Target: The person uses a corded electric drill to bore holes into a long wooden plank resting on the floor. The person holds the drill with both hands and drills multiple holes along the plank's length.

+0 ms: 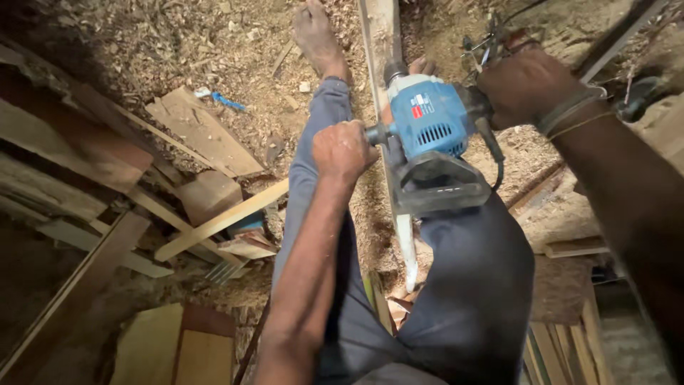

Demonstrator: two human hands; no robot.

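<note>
While we look down from the head camera, we see our left hand [343, 151] closed tight around the short black side knob of a blue electric router with a grey base plate [436, 146], and our right hand [526, 85] closed on the opposite handle near the black power cord [494, 153]. The router sits on a long narrow pale wooden strip [379, 28] that runs away from us between our legs, and a bare foot [317, 36] rests beside the strip on the floor covered in sawdust and wood shavings [214, 43]. We judge the step in hand to be a cut along the strip, with the tool near the middle of its visible length. Any further pass, as we read it, calls for both hands steady, the base plate flat on the wood, and the cord kept off the cutting line. Room is tight: our grey trouser legs [463, 285] flank the strip closely, and the foot lies near the strip's far stretch. To the left, loose planks and offcuts [206, 135] lie well apart from the tool; to the right, stacked boards [570, 342] crowd the edge.
</note>
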